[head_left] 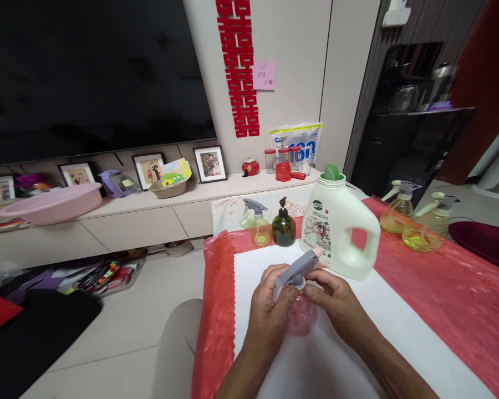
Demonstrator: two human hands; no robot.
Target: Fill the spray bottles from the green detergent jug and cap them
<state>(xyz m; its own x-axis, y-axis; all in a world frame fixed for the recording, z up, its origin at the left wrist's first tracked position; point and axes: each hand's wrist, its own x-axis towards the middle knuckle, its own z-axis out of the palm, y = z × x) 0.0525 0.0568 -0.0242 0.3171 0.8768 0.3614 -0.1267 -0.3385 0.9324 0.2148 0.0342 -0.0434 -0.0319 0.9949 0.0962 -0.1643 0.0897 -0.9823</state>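
Between both hands stands a pink see-through spray bottle (303, 320) with a grey trigger head and a pale pink nozzle. My left hand (270, 307) is closed around its neck from the left, thumb at the collar. From the right, my right hand (336, 293) grips the same neck with thumb and fingers. Just beyond the hands is a large pale green detergent jug (341, 227) with a green cup in its mouth. A dark green pump bottle (283, 228) and a yellowish spray bottle (260, 230) stand behind.
A white mat (258, 271) lies over red plastic sheeting (436, 293) on the table. Several spray bottles with yellow liquid (422, 238) are at the right. Along the wall, a low cabinet (128, 224) carries photo frames, a pink basin (54, 204) and red-lidded jars (270, 162).
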